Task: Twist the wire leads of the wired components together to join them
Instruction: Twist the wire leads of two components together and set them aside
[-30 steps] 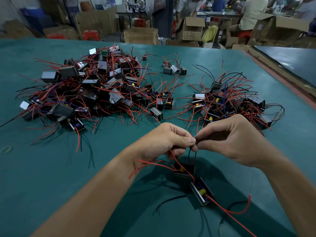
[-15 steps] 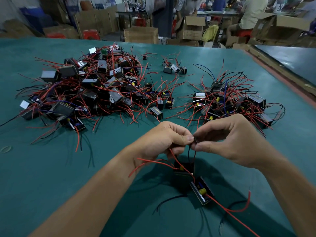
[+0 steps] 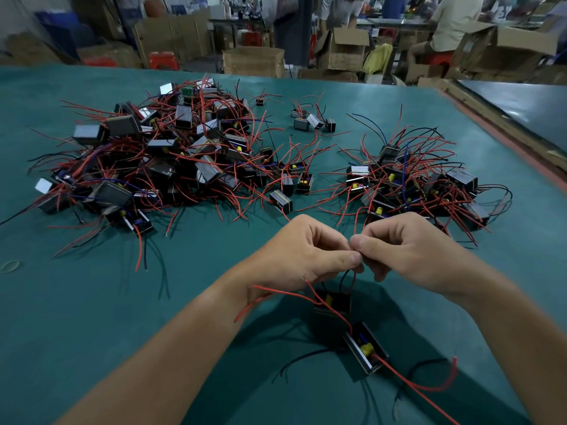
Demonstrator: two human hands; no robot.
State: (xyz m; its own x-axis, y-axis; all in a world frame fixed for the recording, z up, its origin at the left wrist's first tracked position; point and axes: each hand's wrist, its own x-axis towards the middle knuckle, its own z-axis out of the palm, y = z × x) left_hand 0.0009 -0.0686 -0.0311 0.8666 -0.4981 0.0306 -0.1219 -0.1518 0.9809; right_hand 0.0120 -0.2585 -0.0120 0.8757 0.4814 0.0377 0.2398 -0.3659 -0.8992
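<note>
Two small black wired components lie on the green table below my hands: one just under my fingers and another nearer me, with a yellow part inside. Red and black leads rise from them to my fingertips. My left hand and my right hand meet thumb to thumb, and each pinches the lead ends between thumb and forefinger. The joint itself is hidden by my fingertips. A loose red lead trails toward the lower right.
A big pile of similar components with red wires covers the left of the table; a smaller pile lies at the right, and a few pieces sit farther back. Cardboard boxes and seated people are beyond the table.
My hands stay pinched on the lead ends. My right fingers have rolled slightly, and its thumb now presses closer against my left thumb. The components have not moved.
</note>
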